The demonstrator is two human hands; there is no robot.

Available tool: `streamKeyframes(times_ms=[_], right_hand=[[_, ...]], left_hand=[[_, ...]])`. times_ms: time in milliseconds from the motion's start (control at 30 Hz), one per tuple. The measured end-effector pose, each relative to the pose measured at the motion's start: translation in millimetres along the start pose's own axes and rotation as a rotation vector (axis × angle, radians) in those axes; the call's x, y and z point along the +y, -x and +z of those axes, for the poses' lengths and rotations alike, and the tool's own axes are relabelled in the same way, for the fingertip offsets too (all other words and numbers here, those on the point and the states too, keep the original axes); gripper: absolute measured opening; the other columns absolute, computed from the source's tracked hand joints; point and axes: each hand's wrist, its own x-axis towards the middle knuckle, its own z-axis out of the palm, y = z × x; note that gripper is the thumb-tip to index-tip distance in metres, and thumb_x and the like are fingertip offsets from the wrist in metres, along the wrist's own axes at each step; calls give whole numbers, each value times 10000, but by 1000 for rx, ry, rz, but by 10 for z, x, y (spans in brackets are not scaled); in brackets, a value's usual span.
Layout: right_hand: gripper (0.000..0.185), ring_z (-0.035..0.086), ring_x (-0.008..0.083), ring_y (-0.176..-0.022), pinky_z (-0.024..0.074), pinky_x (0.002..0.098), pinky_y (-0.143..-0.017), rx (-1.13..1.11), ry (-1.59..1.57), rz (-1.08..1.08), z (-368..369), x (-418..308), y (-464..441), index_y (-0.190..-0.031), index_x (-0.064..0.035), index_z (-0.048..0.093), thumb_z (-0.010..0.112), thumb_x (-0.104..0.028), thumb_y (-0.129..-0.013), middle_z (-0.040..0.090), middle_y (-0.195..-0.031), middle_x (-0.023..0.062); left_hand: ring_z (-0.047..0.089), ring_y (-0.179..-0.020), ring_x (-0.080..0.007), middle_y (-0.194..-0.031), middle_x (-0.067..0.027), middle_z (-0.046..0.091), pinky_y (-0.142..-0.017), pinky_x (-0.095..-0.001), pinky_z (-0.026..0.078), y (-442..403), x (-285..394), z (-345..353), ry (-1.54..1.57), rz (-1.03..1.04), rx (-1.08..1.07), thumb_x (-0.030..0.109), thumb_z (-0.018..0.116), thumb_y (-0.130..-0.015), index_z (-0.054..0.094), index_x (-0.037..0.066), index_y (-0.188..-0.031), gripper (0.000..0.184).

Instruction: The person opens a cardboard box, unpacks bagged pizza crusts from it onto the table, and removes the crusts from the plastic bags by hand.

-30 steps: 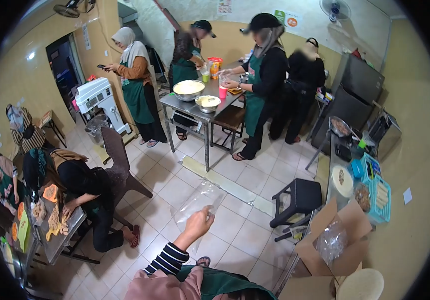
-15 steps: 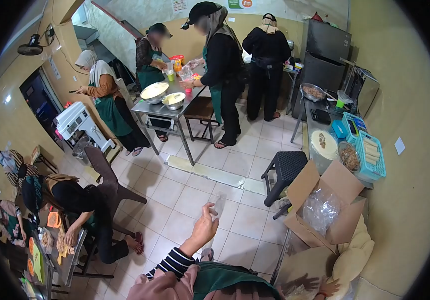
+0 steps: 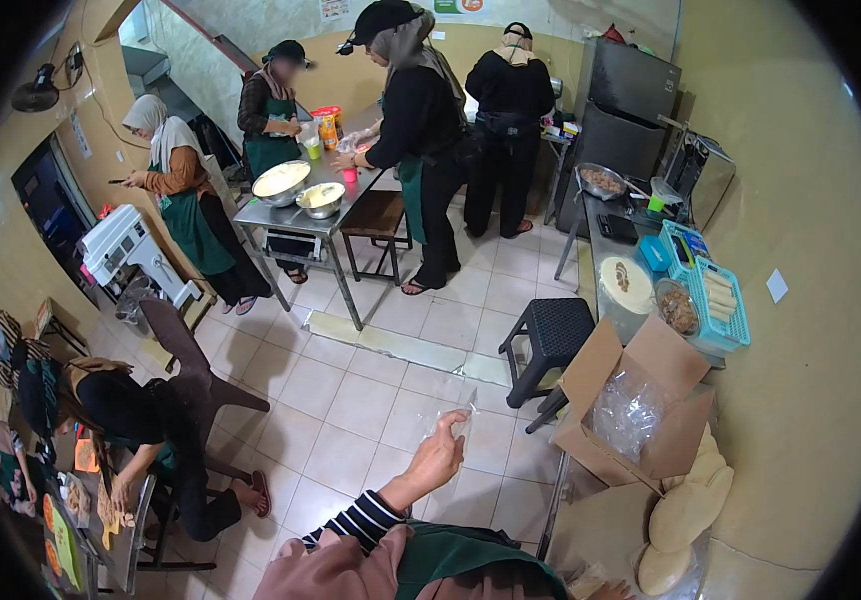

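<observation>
In front of me, over the tiled floor, my left hand (image 3: 434,458) holds a clear plastic bag (image 3: 460,405) pinched between its fingers. The bag is thin and hard to make out against the tiles. My right hand (image 3: 612,591) shows only in part at the bottom edge, low over the cardboard-coloured surface (image 3: 590,525). It is beside a stack of flat round pale sheets (image 3: 688,515), and whatever it touches is hidden.
An open cardboard box (image 3: 590,375) of clear plastic is at right, beyond it a black stool (image 3: 548,335) and blue baskets (image 3: 725,310). Several people stand around a metal table (image 3: 335,215) with bowls; others work at lower left by a brown chair (image 3: 185,350).
The view has swung right and down, bringing more of the round sheets into view. The bag, spread wide earlier, looks narrower. My right hand appeared at lower right and is now mostly cut off.
</observation>
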Motion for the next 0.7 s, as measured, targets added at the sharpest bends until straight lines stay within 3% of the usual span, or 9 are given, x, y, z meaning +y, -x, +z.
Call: streamKeyframes(times_ms=[133,200,233,300,333,533,567,633,700], right_hand=[[453,226,316,-1266,286,456,-971,-64,-187,-8,75,138,-123,-1239,-46,418,347,-342,-905,379,-1316,135],[435,315,272,-1232,329,399,-954,22,-591,34,-31,195,-142,-1219,-39,444,327,-323,-910,428,-1270,155],[435,315,272,-1232,329,399,-954,25,-590,27,-1,235,-212,-1219,-39,444,327,-323,-910,428,-1270,155],[417,464,287,-1103,372,390,-912,327,-643,-152,29,320,-336,-1172,-32,494,330,-311,-911,515,-1168,170],[417,464,287,-1103,372,390,-912,338,-644,-157,14,350,-437,-1172,-32,494,330,-311,-911,515,-1168,170],[420,552,318,-959,416,381,-858,1022,-728,-429,-1289,114,-327,-1108,-5,539,373,-331,-900,581,-1044,186],[420,552,318,-959,416,381,-858,1024,-729,-431,-1643,-9,-148,-1108,-5,539,373,-331,-900,581,-1044,186],[505,566,303,-927,430,363,-842,815,-1531,-462,-2361,-375,356,-1123,16,512,431,-411,-865,595,-1020,168],[572,571,305,-908,434,361,-835,937,-1335,-537,-2651,-595,533,-1135,22,496,428,-468,-847,596,-1015,168]], left_hand=[[565,-507,-297,-1024,-233,453,-502,-386,475,12,-67,14,46,14,-33,-1,423,-835,199,1,-1066,322],[541,-663,-410,-1130,-206,411,-572,-440,465,34,-64,7,131,-70,-78,2,443,-809,229,43,-1128,387],[541,-663,-410,-1130,-206,411,-572,-440,465,45,-70,2,133,-73,-71,2,443,-809,229,43,-1128,387],[539,-648,-411,-1154,-205,391,-544,-443,464,53,-85,-13,209,53,-57,-7,436,-801,222,40,-1121,388],[539,-648,-411,-1154,-205,391,-544,-443,464,49,-81,-17,216,57,-49,-7,436,-801,222,40,-1121,388],[549,-665,-381,-877,-197,526,-530,-422,461,112,-229,-78,123,-64,-123,-27,426,-787,247,41,-1102,368],[558,-685,-373,-828,-190,550,-546,-421,462,109,-222,-111,118,-59,-126,-12,421,-794,241,52,-1143,398],[568,-705,-364,-780,-183,573,-561,-419,463,85,-180,-207,114,-56,-123,2,416,-801,234,64,-1184,428],[598,-671,-315,-992,-174,566,-640,-403,474,32,-108,-358,-8,212,-190,1,350,-827,163,92,-1261,482]])
